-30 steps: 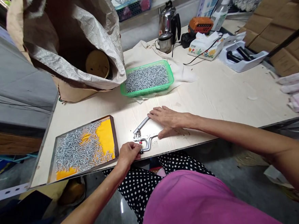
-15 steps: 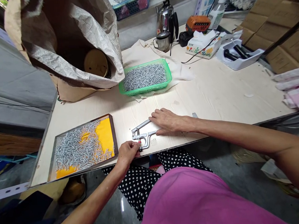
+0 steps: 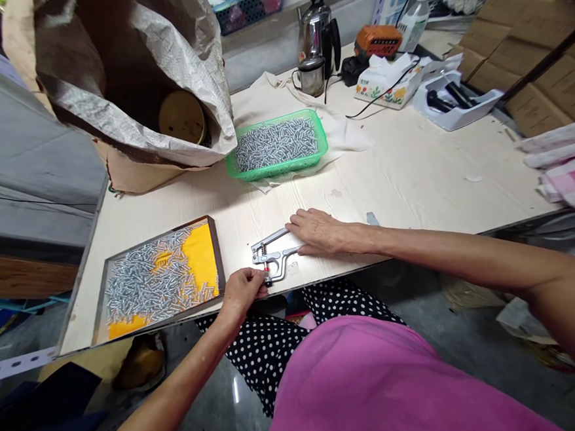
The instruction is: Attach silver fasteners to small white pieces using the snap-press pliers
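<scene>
Silver press pliers point(image 3: 273, 256) lie on the pale wooden table point(image 3: 412, 174) near its front edge. My right hand point(image 3: 321, 230) lies over the plier handles, fingers pressed down around them. My left hand point(image 3: 243, 289) is pinched at the plier jaws, where a small red part shows; what the fingers hold is too small to name. Left of it stands a dark-framed tray point(image 3: 160, 277) with a yellow bottom, filled with several small silver metal pieces.
A green basket point(image 3: 277, 146) of the same silver pieces sits farther back on a white cloth. A big woven sack point(image 3: 134, 75) with a brown roll stands back left. Kettle point(image 3: 317, 33), tissue box point(image 3: 386, 84), white tape holder point(image 3: 451, 99) and cardboard boxes point(image 3: 526, 48) line the back right. Folded cloths point(image 3: 567, 163) lie right.
My right hand has closed down over the plier handles, pressing them together. My left hand stays pinched at the jaws. The view has shifted slightly.
</scene>
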Demonstrator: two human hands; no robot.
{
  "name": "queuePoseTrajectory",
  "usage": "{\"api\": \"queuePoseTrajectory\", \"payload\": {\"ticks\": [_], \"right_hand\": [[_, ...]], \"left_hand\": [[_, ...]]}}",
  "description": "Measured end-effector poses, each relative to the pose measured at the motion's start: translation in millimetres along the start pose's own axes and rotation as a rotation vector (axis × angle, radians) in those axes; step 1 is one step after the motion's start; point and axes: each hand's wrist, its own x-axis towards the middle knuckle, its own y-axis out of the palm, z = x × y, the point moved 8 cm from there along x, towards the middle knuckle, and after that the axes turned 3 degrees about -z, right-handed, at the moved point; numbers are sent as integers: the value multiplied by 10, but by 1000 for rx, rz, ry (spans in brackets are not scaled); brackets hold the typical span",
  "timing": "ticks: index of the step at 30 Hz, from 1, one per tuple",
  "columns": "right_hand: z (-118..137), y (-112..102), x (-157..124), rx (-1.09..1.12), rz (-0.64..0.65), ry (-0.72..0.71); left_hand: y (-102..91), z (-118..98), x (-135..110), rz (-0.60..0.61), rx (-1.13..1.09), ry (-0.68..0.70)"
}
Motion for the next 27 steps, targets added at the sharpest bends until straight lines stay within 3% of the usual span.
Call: {"api": "queuePoseTrajectory", "payload": {"ticks": [3, 5, 9, 12, 15, 21, 27], "right_hand": [[10, 10, 0, -7, 22, 7], [14, 8, 1, -14, 24, 14], [19, 7, 19, 2, 48, 32], [2, 4, 41, 16, 94, 82], [2, -22, 50, 15, 127, 124], [63, 14, -5, 63, 173, 125], [80, 162, -17, 137, 166, 9]], "left_hand": [[-117, -278, -70, -210, 300, 373], [-63, -498, -149, -301, 458, 630], [309, -810, -77, -197, 630, 931], [526, -948, 86, -69, 708, 998], [603, -1005, 166, 4, 772, 1005], [610, -1020, 61, -21, 784, 1030], [626, -1034, 48, -41, 789, 1067]]}}
